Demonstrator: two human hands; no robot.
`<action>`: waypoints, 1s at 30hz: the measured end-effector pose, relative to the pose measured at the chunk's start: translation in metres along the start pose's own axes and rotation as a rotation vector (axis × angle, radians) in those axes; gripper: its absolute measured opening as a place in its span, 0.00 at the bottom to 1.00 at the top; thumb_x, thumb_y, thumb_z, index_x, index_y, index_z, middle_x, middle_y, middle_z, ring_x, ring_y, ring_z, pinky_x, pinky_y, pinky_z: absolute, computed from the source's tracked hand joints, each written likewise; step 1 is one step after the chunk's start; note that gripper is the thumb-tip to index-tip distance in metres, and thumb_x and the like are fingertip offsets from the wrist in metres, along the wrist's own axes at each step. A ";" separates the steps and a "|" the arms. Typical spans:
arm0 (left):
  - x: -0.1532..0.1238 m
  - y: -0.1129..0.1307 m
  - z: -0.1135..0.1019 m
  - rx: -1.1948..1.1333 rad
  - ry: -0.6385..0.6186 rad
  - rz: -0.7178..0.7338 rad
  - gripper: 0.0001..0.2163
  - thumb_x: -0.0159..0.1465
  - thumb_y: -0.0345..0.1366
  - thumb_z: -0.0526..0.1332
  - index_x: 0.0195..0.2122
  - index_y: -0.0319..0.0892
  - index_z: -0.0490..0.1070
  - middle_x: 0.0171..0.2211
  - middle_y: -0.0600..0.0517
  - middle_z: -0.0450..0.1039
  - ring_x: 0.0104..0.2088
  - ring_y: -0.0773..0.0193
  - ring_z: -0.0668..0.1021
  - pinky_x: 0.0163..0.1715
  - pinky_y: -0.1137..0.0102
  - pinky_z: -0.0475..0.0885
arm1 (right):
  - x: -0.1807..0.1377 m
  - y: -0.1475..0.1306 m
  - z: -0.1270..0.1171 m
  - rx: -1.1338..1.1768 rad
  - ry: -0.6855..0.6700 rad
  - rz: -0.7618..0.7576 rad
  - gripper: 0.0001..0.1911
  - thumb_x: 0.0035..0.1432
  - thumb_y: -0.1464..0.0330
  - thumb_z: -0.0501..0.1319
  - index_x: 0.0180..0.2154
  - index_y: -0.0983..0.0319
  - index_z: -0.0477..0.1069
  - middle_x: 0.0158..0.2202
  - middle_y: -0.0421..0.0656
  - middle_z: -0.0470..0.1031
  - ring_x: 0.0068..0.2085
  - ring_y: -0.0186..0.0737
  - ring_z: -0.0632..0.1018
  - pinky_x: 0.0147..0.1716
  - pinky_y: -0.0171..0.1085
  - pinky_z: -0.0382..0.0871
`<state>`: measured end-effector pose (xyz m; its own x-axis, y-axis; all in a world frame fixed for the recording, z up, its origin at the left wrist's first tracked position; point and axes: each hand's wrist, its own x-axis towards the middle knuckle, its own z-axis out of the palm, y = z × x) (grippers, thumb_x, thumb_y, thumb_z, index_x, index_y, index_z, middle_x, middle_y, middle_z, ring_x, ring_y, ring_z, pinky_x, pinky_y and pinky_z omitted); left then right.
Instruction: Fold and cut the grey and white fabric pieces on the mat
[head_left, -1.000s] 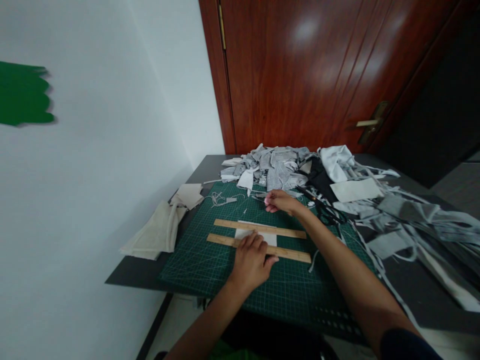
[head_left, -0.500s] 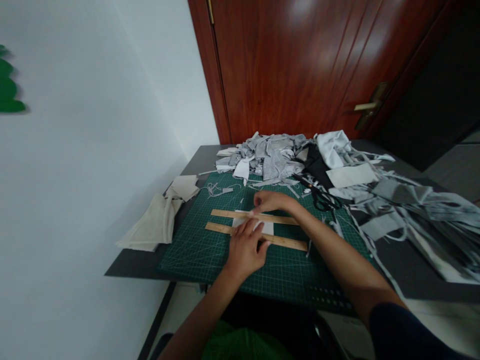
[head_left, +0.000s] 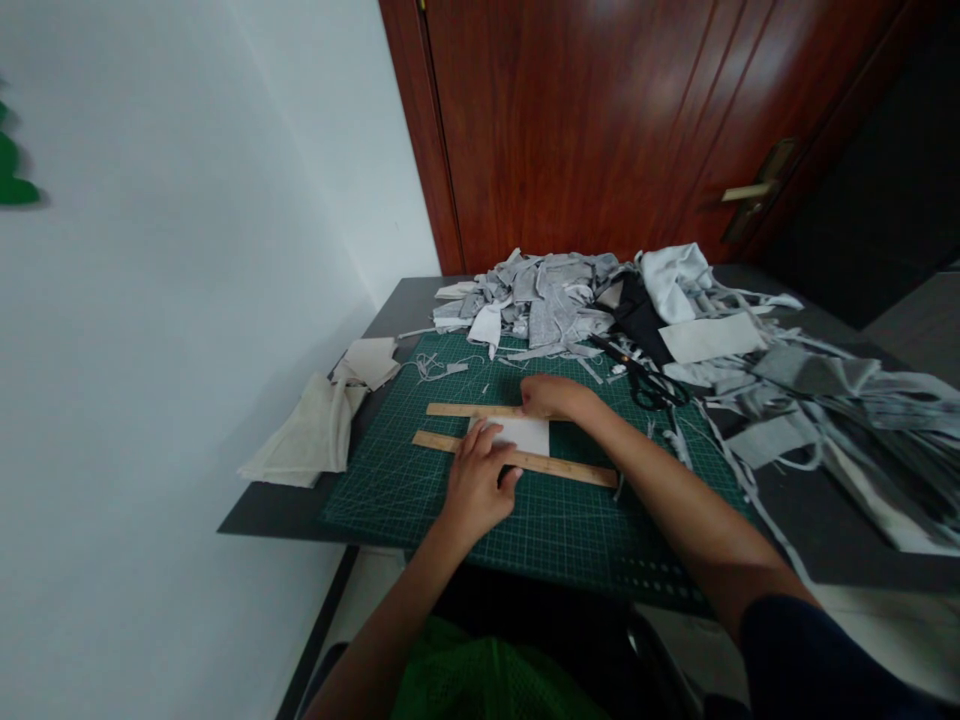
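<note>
My left hand (head_left: 478, 480) lies with fingers spread across the lower wooden ruler (head_left: 566, 466), its fingertips on a small white fabric-like piece (head_left: 527, 435). That piece lies flat on the green cutting mat (head_left: 420, 500), between two roughly parallel rulers. My right hand (head_left: 553, 397) is closed, knuckles up, over the upper wooden ruler (head_left: 469, 410). Its fingertips are hidden, so what they hold cannot be made out. The right end of the upper ruler is covered by my right hand and forearm.
Grey and white fabric scraps (head_left: 555, 300) are heaped at the back. Black scissors (head_left: 649, 385) lie to the right, beside more fabric strips (head_left: 810, 390). Folded cream cloth (head_left: 311, 435) hangs near the left table edge, by the white wall (head_left: 187, 300). A wooden door (head_left: 600, 130) stands behind.
My right hand has slid a little to the right along the upper ruler and curled up more. The left hand has shifted slightly left and back, uncovering more of the white piece.
</note>
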<state>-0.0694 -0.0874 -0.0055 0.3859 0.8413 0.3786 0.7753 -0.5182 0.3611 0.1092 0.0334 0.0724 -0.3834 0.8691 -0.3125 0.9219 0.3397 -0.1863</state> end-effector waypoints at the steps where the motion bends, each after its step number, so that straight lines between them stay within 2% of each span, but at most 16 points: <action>1: 0.000 0.001 0.000 0.002 0.005 -0.008 0.10 0.65 0.33 0.63 0.47 0.45 0.76 0.59 0.46 0.69 0.69 0.48 0.62 0.69 0.49 0.60 | 0.000 0.000 0.001 -0.002 0.002 -0.008 0.19 0.59 0.61 0.66 0.47 0.66 0.81 0.50 0.57 0.82 0.50 0.55 0.81 0.40 0.38 0.71; 5: -0.003 0.004 -0.003 0.003 -0.003 0.020 0.06 0.65 0.33 0.63 0.43 0.45 0.75 0.56 0.46 0.70 0.69 0.49 0.61 0.69 0.50 0.60 | 0.004 0.003 0.004 0.009 -0.004 -0.025 0.18 0.54 0.63 0.70 0.46 0.64 0.82 0.48 0.54 0.84 0.47 0.52 0.82 0.39 0.36 0.70; 9: -0.007 0.010 -0.007 0.051 -0.053 0.091 0.05 0.65 0.37 0.63 0.41 0.44 0.74 0.56 0.44 0.69 0.71 0.46 0.59 0.70 0.48 0.57 | 0.014 0.011 0.005 0.065 -0.044 -0.049 0.14 0.54 0.64 0.69 0.42 0.64 0.84 0.42 0.50 0.85 0.42 0.48 0.83 0.34 0.34 0.69; 11: -0.008 0.013 -0.008 0.052 -0.061 0.118 0.11 0.64 0.42 0.65 0.44 0.43 0.74 0.59 0.42 0.68 0.71 0.44 0.57 0.70 0.46 0.56 | 0.020 0.015 0.006 0.104 -0.059 -0.065 0.13 0.55 0.64 0.68 0.40 0.63 0.84 0.39 0.47 0.86 0.41 0.46 0.82 0.32 0.33 0.68; 14: -0.007 0.016 -0.008 0.040 -0.079 0.147 0.22 0.64 0.44 0.66 0.57 0.43 0.70 0.65 0.42 0.63 0.71 0.43 0.56 0.70 0.46 0.55 | 0.026 0.020 0.005 0.164 -0.053 -0.083 0.12 0.57 0.64 0.66 0.38 0.63 0.84 0.38 0.44 0.86 0.40 0.44 0.82 0.31 0.31 0.67; 17: -0.004 0.019 -0.008 0.051 -0.113 0.105 0.20 0.66 0.42 0.65 0.57 0.44 0.70 0.61 0.43 0.68 0.68 0.46 0.63 0.68 0.50 0.60 | 0.026 0.025 0.003 0.213 -0.008 -0.078 0.14 0.58 0.64 0.64 0.39 0.65 0.84 0.37 0.46 0.85 0.38 0.43 0.81 0.30 0.32 0.65; 20: -0.001 0.022 -0.007 0.091 -0.108 0.029 0.22 0.65 0.50 0.65 0.55 0.42 0.71 0.55 0.43 0.71 0.60 0.45 0.71 0.61 0.50 0.67 | 0.022 0.033 -0.004 0.265 0.052 -0.072 0.17 0.60 0.62 0.61 0.42 0.67 0.82 0.38 0.47 0.84 0.36 0.42 0.79 0.29 0.32 0.64; 22: -0.001 0.022 -0.005 0.131 -0.084 0.001 0.29 0.63 0.57 0.65 0.58 0.41 0.70 0.56 0.41 0.71 0.58 0.43 0.71 0.58 0.48 0.68 | 0.018 0.037 -0.010 0.302 0.081 -0.080 0.17 0.62 0.62 0.59 0.42 0.67 0.81 0.37 0.47 0.83 0.35 0.41 0.78 0.30 0.32 0.63; 24: -0.002 0.021 -0.003 0.175 -0.059 -0.029 0.33 0.63 0.60 0.64 0.60 0.40 0.69 0.57 0.40 0.71 0.58 0.41 0.71 0.58 0.47 0.67 | 0.014 0.038 -0.014 0.342 0.096 -0.096 0.17 0.63 0.62 0.58 0.40 0.67 0.80 0.35 0.46 0.81 0.34 0.40 0.76 0.30 0.32 0.63; 27: -0.004 0.019 -0.001 0.219 -0.019 -0.075 0.33 0.65 0.58 0.61 0.63 0.38 0.66 0.59 0.37 0.69 0.59 0.40 0.70 0.57 0.47 0.67 | 0.010 0.034 -0.017 0.412 0.091 -0.116 0.17 0.64 0.61 0.57 0.37 0.66 0.79 0.31 0.42 0.78 0.32 0.38 0.74 0.29 0.32 0.62; 30: -0.004 0.017 -0.001 0.236 0.026 -0.115 0.30 0.67 0.57 0.59 0.59 0.38 0.69 0.59 0.37 0.68 0.60 0.40 0.69 0.58 0.48 0.66 | 0.010 0.026 -0.012 0.478 0.079 -0.112 0.15 0.62 0.60 0.59 0.34 0.65 0.78 0.26 0.39 0.74 0.29 0.37 0.72 0.27 0.32 0.61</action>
<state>-0.0582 -0.1001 0.0003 0.2777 0.8870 0.3690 0.9099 -0.3661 0.1953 0.1297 0.0550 0.0757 -0.4560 0.8676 -0.1981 0.7394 0.2454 -0.6269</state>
